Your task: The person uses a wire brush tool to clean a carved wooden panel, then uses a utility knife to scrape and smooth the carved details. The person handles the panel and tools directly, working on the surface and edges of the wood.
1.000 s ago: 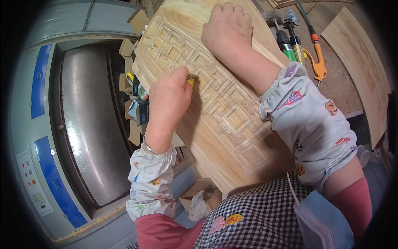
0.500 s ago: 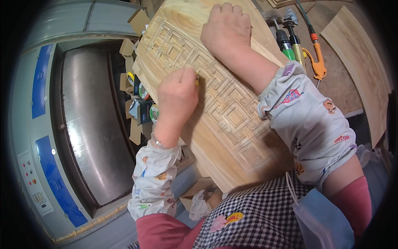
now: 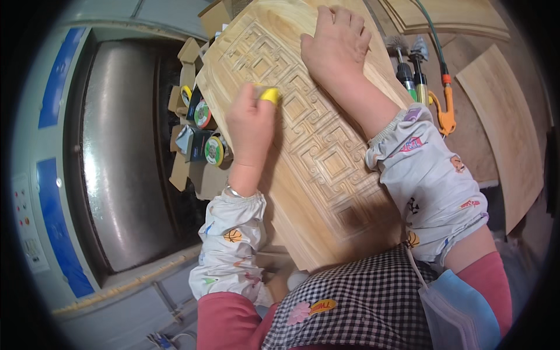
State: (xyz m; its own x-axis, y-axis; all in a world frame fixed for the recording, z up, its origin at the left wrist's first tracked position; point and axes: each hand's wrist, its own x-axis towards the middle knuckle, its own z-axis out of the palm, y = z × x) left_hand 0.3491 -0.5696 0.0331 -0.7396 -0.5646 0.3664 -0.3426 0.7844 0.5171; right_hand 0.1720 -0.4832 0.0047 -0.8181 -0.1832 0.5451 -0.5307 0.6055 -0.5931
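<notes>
A pale wooden panel [image 3: 291, 227] with a carved band of square fretwork and scrolls [image 3: 333, 156] lies tilted lengthwise under my arms. My left hand [image 3: 249, 125] is closed on a small yellow object [image 3: 269, 95] over the left side of the carving; its shape and what else it includes are partly hidden by my fingers. My right hand [image 3: 336, 46] rests on the upper right of the panel, fingers loosely apart and slightly curled, holding nothing.
A metal machine [image 3: 125, 151] with blue strips stands on the left, beside open cardboard boxes [image 3: 178, 151] with round tins [image 3: 213, 150]. Right of the panel lie hand tools [image 3: 417, 76], an orange-handled hose tool [image 3: 445, 114] and loose boards [image 3: 500, 134].
My left hand has moved a little up, showing more yellow of the held object. My right hand's fingers have spread slightly. The view has shifted, bringing more boards at top right into sight.
</notes>
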